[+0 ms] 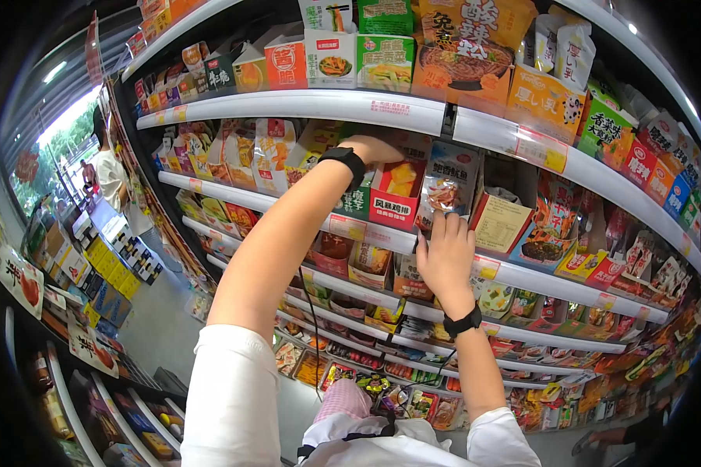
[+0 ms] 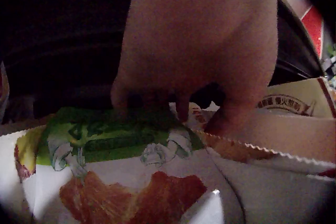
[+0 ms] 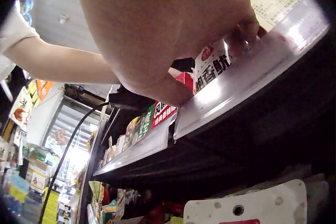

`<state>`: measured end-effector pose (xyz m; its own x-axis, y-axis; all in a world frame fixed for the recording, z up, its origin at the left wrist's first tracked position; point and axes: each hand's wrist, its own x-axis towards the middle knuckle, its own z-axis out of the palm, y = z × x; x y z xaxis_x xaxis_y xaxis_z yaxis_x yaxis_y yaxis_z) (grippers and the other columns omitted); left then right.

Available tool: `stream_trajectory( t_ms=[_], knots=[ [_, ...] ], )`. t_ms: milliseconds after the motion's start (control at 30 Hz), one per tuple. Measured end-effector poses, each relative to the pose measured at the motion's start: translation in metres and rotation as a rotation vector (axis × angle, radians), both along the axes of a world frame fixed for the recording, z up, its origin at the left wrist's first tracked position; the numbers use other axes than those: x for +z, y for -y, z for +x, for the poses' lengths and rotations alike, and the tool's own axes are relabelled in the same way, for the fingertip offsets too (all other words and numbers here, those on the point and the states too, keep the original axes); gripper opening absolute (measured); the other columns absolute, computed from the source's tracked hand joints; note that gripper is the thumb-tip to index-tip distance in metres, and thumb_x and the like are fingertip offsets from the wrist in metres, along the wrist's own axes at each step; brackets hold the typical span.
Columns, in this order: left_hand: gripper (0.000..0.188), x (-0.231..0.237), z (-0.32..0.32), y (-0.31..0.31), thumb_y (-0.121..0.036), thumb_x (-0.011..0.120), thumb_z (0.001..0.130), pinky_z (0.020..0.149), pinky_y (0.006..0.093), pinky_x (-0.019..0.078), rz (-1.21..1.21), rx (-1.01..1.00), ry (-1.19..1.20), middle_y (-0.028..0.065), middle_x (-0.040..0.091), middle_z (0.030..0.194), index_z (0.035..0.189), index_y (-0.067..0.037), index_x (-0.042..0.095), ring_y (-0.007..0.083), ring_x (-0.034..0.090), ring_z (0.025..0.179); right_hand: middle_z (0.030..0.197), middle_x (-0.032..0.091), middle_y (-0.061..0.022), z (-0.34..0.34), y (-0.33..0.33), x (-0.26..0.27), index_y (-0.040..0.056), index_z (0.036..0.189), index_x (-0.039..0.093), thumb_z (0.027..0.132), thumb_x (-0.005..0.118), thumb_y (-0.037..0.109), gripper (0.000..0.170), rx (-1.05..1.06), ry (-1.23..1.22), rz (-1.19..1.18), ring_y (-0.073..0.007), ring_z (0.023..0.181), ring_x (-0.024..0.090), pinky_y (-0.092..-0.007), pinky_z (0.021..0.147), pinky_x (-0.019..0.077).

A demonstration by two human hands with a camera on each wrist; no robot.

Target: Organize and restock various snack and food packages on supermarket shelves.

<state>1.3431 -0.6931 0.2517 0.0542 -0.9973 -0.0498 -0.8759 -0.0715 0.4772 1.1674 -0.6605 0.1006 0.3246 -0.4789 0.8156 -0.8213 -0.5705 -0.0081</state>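
Observation:
My left hand reaches over the top of a red chicken-cutlet box on the middle shelf. In the left wrist view its fingers point down at the top of a white and green packet with browned meat pictured on it; some fingertips are hidden. My right hand is at the shelf lip, fingers touching the lower front of a pale squid packet. The right wrist view shows its thumb by the transparent shelf edge, with the fingers at the packet's other side.
Beside the squid packet stands a box with a cream label panel. A white price rail runs above the hands, and more snack shelves lie below. A dark cable hangs near my left arm. A person stands in the aisle to the left.

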Motion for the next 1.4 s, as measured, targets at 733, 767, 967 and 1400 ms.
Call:
stream_trajectory(
  t_ms=[733,767,967,1400],
  knots=[
    [0.029,-0.039,0.018,0.073,-0.034,0.052,0.084,0.045,0.0277,0.04,-0.992,-0.185,0.249,0.0071,0.055,0.061,0.089,-0.006,0.058,0.0158,0.051,0.051,0.089,0.046,-0.0114,0.0,-0.001,0.0,0.0019,0.104,0.049,0.072,0.062,0.019,0.039,0.003,0.012,-0.017,-0.0277,0.086,0.046,-0.0379,0.07,0.0353],
    [0.029,-0.036,0.017,0.07,-0.034,0.052,0.084,0.045,0.0277,0.04,-0.99,-0.187,0.255,0.0071,0.055,0.061,0.089,-0.006,0.058,0.0158,0.051,0.051,0.089,0.046,-0.0114,0.0,-0.001,0.0,0.0018,0.105,0.049,0.072,0.062,0.019,0.04,0.005,0.016,-0.012,-0.0277,0.086,0.046,-0.0378,0.071,0.0354],
    [0.037,0.0,0.004,0.004,-0.044,0.054,0.08,0.042,0.0295,0.0385,-0.347,-0.183,-0.048,0.0056,0.053,0.059,0.081,-0.007,0.058,0.0153,0.047,0.045,0.089,0.046,-0.0114,0.0,-0.001,0.0,0.0019,0.105,0.049,0.071,0.061,0.019,0.04,0.003,0.013,0.009,-0.0276,0.086,0.046,-0.0381,0.071,0.0352],
    [0.029,-0.021,0.018,0.015,-0.034,0.059,0.082,0.036,0.032,0.0376,-0.637,-0.2,-0.051,0.0069,0.054,0.056,0.086,-0.005,0.059,0.0182,0.05,0.039,0.092,0.046,-0.0141,0.002,-0.001,-0.001,-0.001,0.109,0.048,0.072,0.06,0.019,0.044,-0.001,0.029,0.02,-0.0304,0.089,0.045,-0.0398,0.073,0.0359]
  ],
)
